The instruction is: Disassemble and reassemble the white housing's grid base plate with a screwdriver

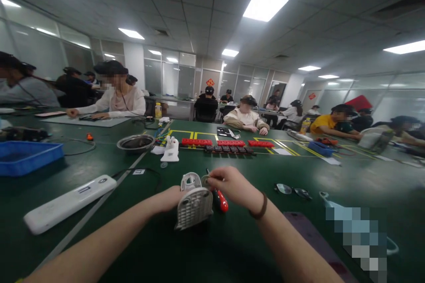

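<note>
My left hand (171, 198) grips a grey-white plastic housing (194, 205) with a ribbed, holed face, held upright just above the green table (99, 239). Most of its fingers are hidden behind the part. My right hand (232, 185) is closed in a pinch at the housing's top edge, with a red-handled screwdriver (219, 199) lying under the palm; the black shaft points away from me. A dark band circles my right wrist (260, 208).
A white power strip (68, 203) lies at left, a blue tray (28, 155) beyond it. A metal bowl (135, 142), a white plastic part (171, 150) and red parts (229, 143) sit mid-table. Eyeglasses (292, 191) lie at right. Several people sit around the tables.
</note>
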`<state>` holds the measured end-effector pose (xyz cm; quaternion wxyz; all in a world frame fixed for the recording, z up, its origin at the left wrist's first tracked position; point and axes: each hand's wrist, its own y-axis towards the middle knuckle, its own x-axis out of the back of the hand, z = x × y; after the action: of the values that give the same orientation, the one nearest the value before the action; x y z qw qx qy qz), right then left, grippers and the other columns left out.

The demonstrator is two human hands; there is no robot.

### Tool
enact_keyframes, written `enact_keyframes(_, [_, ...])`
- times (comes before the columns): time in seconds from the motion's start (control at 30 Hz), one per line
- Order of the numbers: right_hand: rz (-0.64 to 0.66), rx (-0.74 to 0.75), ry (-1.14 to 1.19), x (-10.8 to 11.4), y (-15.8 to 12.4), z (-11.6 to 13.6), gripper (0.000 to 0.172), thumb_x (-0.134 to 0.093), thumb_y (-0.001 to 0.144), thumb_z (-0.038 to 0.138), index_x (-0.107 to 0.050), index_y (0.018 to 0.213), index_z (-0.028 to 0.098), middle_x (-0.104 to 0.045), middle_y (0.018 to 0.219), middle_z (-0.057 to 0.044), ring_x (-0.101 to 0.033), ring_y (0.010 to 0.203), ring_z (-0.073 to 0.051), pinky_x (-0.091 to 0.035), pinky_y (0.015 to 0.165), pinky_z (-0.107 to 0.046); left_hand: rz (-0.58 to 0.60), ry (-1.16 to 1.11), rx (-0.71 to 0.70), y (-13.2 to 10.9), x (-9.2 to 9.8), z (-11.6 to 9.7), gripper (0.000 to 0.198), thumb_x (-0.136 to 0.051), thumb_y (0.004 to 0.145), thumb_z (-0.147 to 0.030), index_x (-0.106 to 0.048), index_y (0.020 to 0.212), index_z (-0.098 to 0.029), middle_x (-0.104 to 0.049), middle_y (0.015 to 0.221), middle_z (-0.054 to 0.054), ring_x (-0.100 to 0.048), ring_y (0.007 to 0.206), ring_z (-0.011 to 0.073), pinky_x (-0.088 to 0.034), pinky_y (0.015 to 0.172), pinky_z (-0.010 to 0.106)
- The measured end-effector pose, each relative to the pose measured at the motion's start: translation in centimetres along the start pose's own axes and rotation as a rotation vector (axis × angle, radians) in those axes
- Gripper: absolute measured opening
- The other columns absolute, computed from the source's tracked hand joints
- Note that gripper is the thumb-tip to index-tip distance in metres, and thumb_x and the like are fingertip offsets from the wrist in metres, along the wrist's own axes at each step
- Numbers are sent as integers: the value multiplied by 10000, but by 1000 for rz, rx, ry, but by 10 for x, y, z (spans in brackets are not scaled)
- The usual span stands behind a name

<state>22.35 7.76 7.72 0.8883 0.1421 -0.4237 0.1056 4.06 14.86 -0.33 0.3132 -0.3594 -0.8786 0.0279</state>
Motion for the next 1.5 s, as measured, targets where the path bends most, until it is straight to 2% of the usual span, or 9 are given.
enact_keyframes(0.07, [-12, -24, -52, -5, 7, -7, 114, -535, 770, 158, -648, 768, 145, -598, 668, 0, -516, 623, -107, -362, 550, -201, 6, -21, 5, 0, 3, 3, 527, -468, 698, -514, -580, 1014, -107, -630, 989, 93, -579, 883, 200, -444, 722, 267])
enact_keyframes(0.23, [275, -173, 58, -11, 10, -12, 93, -577, 735, 170, -648, 761, 116, -561, 565, 7, -504, 494, -97, -375, 451, -176, 78, 3, -37, -8, 10, -5, 444, -536, 661, -466, -615, 917, -111, -639, 917, 72, -575, 852, 207, -430, 704, 266])
enact_keyframes(0.33, [317, -180, -6, -17, 5, -6, 97, -564, 731, 155, -650, 730, 109, -546, 535, 6, -479, 440, -86, -348, 404, -163, 164, 41, -48, -16, 13, -11, 383, -568, 645, -416, -627, 894, -132, -637, 894, 38, -565, 838, 191, -421, 695, 247])
enact_keyframes(0.57, [233, 14, -313, -25, -2, 11, 91, -586, 732, 146, -676, 722, 147, -610, 622, -19, -502, 535, -94, -324, 481, -179, 156, 214, -117, -37, 6, -30, 347, -467, 726, -441, -631, 855, -164, -640, 857, 38, -564, 751, 181, -406, 623, 242])
enact_keyframes(0.67, [188, 14, -318, -23, 0, 9, 124, -554, 768, 149, -676, 759, 165, -625, 676, -22, -529, 587, -106, -345, 515, -182, -7, 270, -167, -38, 1, -33, 342, -382, 783, -420, -601, 901, -186, -627, 944, 41, -560, 826, 181, -399, 693, 248])
enact_keyframes(0.77, [67, 27, -365, -26, 7, -3, 113, -565, 764, 146, -673, 767, 177, -624, 708, -21, -545, 653, -127, -374, 577, -195, -270, 381, -70, -30, -4, -27, 300, -350, 799, -377, -557, 892, -181, -621, 903, 54, -565, 791, 187, -396, 655, 264])
enact_keyframes(0.87, [-7, 125, -405, -35, 15, -20, 81, -596, 749, 153, -673, 763, 171, -617, 796, -33, -553, 752, -145, -397, 682, -212, -396, 462, -9, -19, -6, -17, 218, -370, 786, -319, -517, 863, -177, -607, 851, 64, -564, 759, 196, -380, 605, 271])
enact_keyframes(1.07, [-85, 274, -334, -53, 21, -36, 111, -569, 776, 140, -650, 850, 159, -591, 960, -41, -542, 855, -146, -409, 747, -223, -398, 460, -14, -10, 5, -7, 210, -385, 763, -310, -509, 856, -168, -595, 842, 71, -556, 758, 205, -355, 584, 272])
enact_keyframes(1.5, [-148, 302, -283, -55, 19, -31, 40, -599, 732, 96, -622, 718, 126, -582, 848, -33, -519, 738, -123, -389, 652, -199, -232, 282, -111, -14, 14, -11, 344, -400, 736, -380, -598, 877, -137, -628, 856, 44, -559, 766, 184, -408, 658, 261])
